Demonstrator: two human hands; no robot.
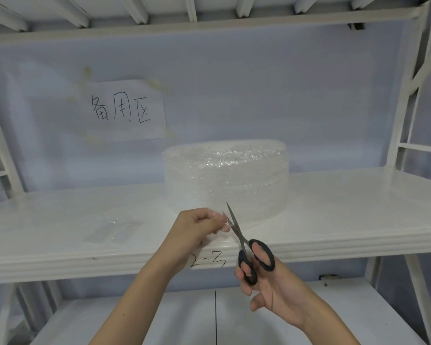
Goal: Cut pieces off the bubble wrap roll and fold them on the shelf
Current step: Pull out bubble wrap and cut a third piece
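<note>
- A clear, squat bubble wrap roll (pixel 225 180) stands on end on the white metal shelf (pixel 334 207).
- The left hand (pixel 200 229) pinches the roll's loose end.
- The right hand (pixel 271 287) holds black-handled steel scissors (pixel 246 247), blades slightly parted beside the left fingertips.
- A folded clear piece (pixel 113 230) lies to the left.

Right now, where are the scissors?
The scissors are in the right hand, low centre of the head view, blades up beside the left hand, before the bubble wrap roll.
</note>
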